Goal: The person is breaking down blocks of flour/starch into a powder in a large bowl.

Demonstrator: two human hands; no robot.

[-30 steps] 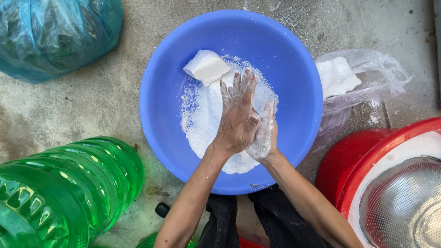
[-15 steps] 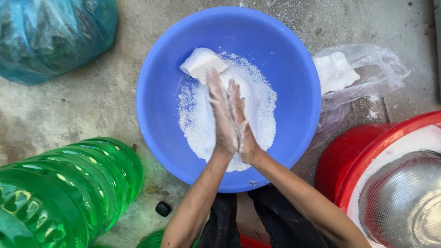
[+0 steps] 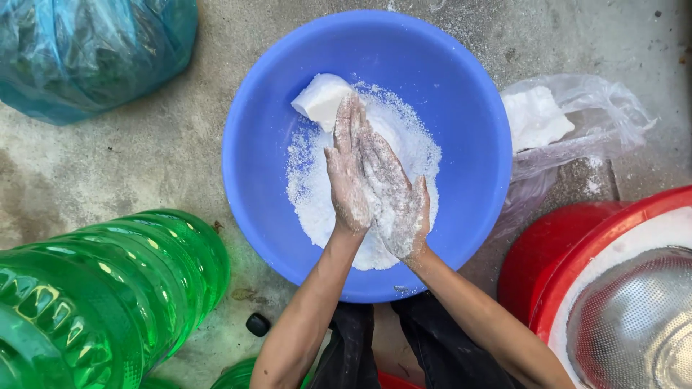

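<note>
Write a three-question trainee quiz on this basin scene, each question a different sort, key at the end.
1. True or false: the left hand and right hand are pressed palm to palm over the blue basin.
2. Which lies in the basin beside the white powder? A) a metal spoon B) a white block C) a green lid
3. Fill in: the clear plastic bag lies on the ground to the basin's ____ in the picture.

Key: 1 true; 2 B; 3 right.
</note>
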